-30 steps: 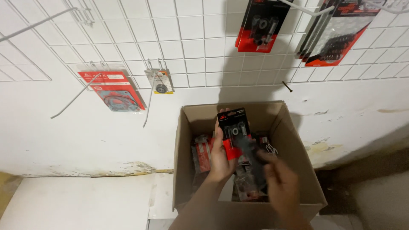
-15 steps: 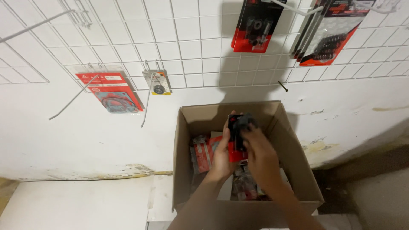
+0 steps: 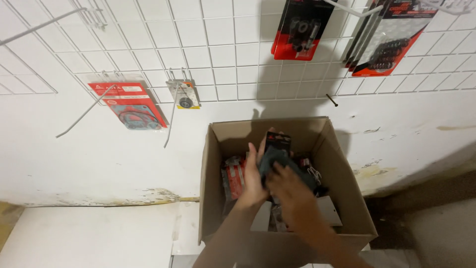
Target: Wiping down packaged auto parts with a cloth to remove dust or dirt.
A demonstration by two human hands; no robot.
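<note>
An open cardboard box [image 3: 213, 198] stands against the white wall, holding several red and black blister packs [image 3: 233, 178]. My left hand [image 3: 254, 176] holds a dark blister pack [image 3: 276, 149] upright over the box's middle. My right hand [image 3: 290, 188] lies over the lower part of that same pack, fingers curled on it. Both forearms reach in from the bottom edge.
A white wire grid [image 3: 218, 44] covers the wall above. On its hooks hang a red pack [image 3: 131, 105], a small clear pack [image 3: 186, 95], a red and black pack [image 3: 300, 27] and several dark packs [image 3: 386, 37]. Bare hooks [image 3: 84, 111] jut out at left.
The pack was held higher with my right hand down in the box. My right hand has come up onto the pack, and both hands have lowered it slightly towards the box.
</note>
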